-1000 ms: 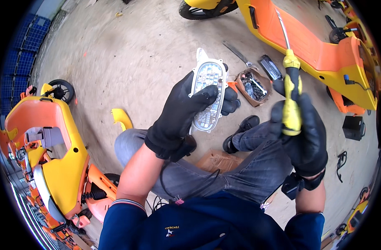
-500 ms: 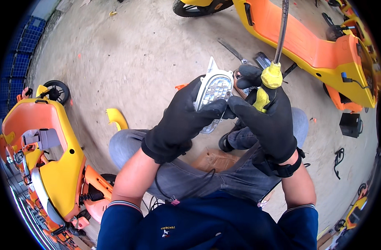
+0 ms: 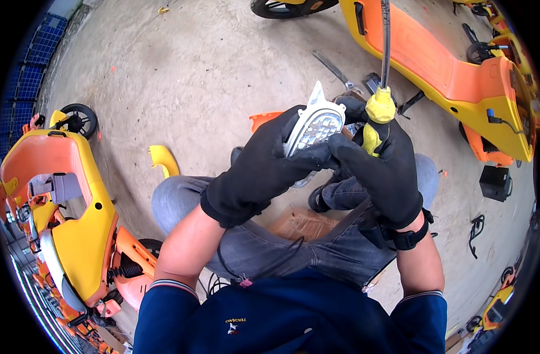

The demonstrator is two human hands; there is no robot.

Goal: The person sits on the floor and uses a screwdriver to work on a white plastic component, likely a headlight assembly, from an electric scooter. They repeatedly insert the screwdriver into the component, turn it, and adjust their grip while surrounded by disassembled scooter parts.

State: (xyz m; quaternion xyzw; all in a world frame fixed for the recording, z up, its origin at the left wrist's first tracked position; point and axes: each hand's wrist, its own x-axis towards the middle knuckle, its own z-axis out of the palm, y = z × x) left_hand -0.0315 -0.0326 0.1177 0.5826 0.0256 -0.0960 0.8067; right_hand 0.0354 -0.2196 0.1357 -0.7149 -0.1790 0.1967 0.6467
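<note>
Both my hands wear black gloves and meet over my lap. My left hand (image 3: 264, 159) is closed round a lamp unit (image 3: 321, 128) with a white rim, a faceted silvery face and a pointed tab at its top. In the grip of my right hand (image 3: 383, 168) is a screwdriver (image 3: 380, 105) with a yellow and black handle, its long shaft pointing away from me. My right thumb and fingertips press near the lamp's lower right edge, beside my left thumb. What lies between those fingertips is hidden.
A yellow and orange scooter body (image 3: 426, 53) lies at the far right, another (image 3: 81, 236) stands at left. A yellow curved panel (image 3: 164, 160), an orange piece (image 3: 263, 120), a flat metal tool (image 3: 335, 68) and a black box (image 3: 495, 182) lie on the concrete floor.
The lamp unit has shifted slightly right and tilted further, with my left hand following. The screwdriver's shaft has swung a little to the left. Both hands keep their holds.
</note>
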